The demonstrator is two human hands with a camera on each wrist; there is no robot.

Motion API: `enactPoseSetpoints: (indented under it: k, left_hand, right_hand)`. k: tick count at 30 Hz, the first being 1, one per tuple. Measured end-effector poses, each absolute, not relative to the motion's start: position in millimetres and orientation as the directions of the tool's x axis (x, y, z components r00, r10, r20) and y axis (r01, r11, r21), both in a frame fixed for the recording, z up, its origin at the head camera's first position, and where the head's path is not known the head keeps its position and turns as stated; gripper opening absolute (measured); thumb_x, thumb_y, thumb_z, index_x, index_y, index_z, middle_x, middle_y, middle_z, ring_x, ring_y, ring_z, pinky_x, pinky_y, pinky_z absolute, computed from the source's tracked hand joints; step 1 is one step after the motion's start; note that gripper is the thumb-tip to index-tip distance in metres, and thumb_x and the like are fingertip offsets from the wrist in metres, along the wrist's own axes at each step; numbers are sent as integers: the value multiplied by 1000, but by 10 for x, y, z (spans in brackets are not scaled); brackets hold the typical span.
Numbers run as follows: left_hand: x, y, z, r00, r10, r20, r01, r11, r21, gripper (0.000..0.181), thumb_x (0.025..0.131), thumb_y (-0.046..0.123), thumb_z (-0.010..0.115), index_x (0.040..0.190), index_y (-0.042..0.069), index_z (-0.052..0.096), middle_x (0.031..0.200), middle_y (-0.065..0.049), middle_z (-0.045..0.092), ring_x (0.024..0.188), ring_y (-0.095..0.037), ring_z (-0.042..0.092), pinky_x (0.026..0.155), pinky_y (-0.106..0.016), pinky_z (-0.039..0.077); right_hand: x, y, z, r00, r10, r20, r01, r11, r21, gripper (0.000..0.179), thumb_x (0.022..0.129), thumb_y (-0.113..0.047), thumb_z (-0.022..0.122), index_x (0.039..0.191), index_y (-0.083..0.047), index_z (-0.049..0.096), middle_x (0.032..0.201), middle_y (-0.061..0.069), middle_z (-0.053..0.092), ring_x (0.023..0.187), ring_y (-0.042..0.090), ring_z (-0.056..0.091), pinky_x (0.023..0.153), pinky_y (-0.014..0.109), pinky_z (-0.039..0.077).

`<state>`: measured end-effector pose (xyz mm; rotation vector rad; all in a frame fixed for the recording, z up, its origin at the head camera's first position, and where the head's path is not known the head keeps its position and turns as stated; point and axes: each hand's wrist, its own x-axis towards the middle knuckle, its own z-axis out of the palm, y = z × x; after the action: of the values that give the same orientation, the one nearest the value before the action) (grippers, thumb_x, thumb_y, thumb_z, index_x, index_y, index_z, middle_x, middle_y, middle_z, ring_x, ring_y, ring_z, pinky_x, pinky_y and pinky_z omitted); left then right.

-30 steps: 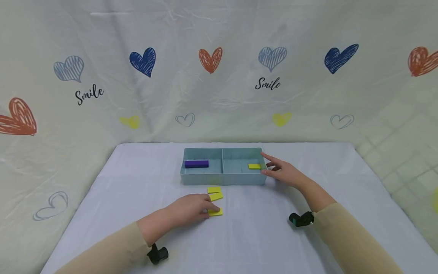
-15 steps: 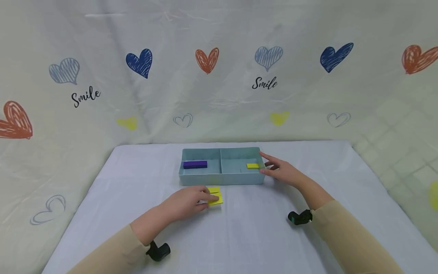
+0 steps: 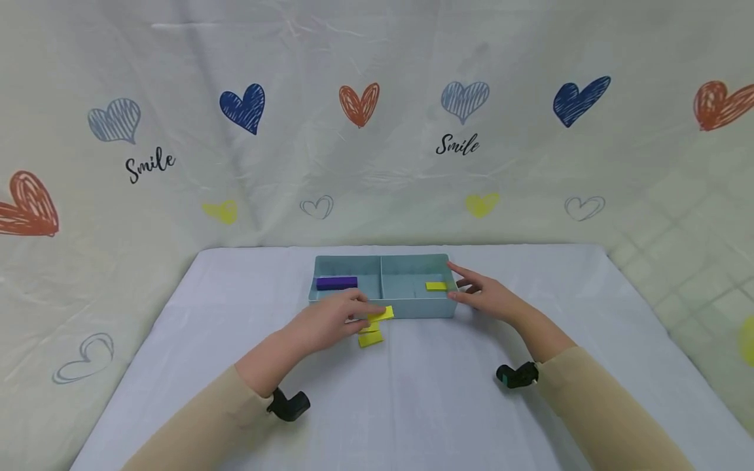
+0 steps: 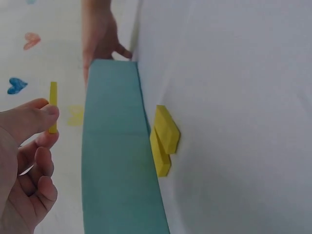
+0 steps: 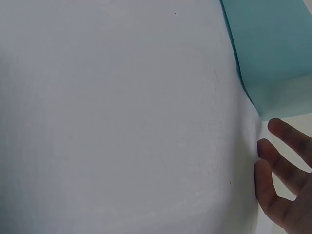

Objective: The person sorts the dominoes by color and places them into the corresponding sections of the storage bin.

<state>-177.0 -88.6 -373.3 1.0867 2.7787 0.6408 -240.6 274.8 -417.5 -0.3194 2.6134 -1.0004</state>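
Note:
Between thumb and fingertips, my left hand (image 3: 330, 320) pinches a flat yellow block (image 4: 53, 90), raised over the front wall of a teal two-compartment box (image 3: 421, 309). Two more yellow blocks lie on the table just in front of that wall, one (image 4: 167, 129) partly overlapping the other (image 4: 160, 156). My right hand (image 3: 485, 297) is at the box's right end, thumb and forefinger spread toward its two corners. In the right compartment lies a single yellow block (image 3: 436, 286); the left compartment contains a purple bar (image 3: 337, 283).
A white cloth covers the table (image 3: 448, 405). Behind it hangs a pale curtain (image 3: 400, 170) printed with hearts and "Smile". Small black cameras are worn on the left wrist (image 3: 288, 405) and right wrist (image 3: 518, 375).
My left hand has gone from the nearest yellow block up past the others toward the box, and now carries a block at its front wall. The right hand has stayed at the box's end.

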Motion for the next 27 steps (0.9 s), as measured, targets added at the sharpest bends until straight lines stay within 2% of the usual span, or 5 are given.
enactPoseSetpoints:
  k: [10, 18, 21, 27]
  left_hand:
    - [-2184, -553, -3572, -759, 649, 59, 609, 674, 418, 40, 96, 27, 68, 134, 36, 63, 117, 10, 60, 94, -5, 58, 77, -22, 51]
    - [-2448, -286, -3606, -766, 643, -11, 580, 698, 421, 39, 97, 28, 67, 134, 36, 63, 118, 9, 59, 82, -3, 59, 73, -20, 51]
    - [-2532, -188, -3665, -765, 644, -26, 582, 708, 401, 38, 97, 26, 67, 134, 33, 64, 119, 8, 61, 88, -5, 58, 76, -21, 51]
    - [-2676, -1, -3803, -736, 673, -65, 624, 713, 321, 37, 98, 24, 65, 135, 29, 64, 124, 5, 61, 106, -10, 57, 91, -26, 50]
  right_hand:
    - [-2414, 2759, -4189, -924, -317, -211, -96, 731, -676, 79, 94, -51, 62, 159, -32, 22, 144, 22, 47, 127, 40, 48, 93, 51, 50]
    - [-2417, 2765, -4219, -922, -320, -217, -88, 722, -687, 79, 93, -53, 62, 159, -34, 22, 145, 22, 47, 127, 41, 48, 92, 51, 50]
    - [-2418, 2771, -4223, -922, -323, -214, -94, 722, -685, 79, 93, -53, 62, 159, -33, 22, 144, 22, 47, 127, 41, 48, 91, 50, 50]
    - [-2425, 2796, -4235, -922, -330, -204, -107, 722, -683, 81, 92, -56, 62, 159, -33, 23, 144, 22, 48, 126, 40, 49, 92, 51, 50]
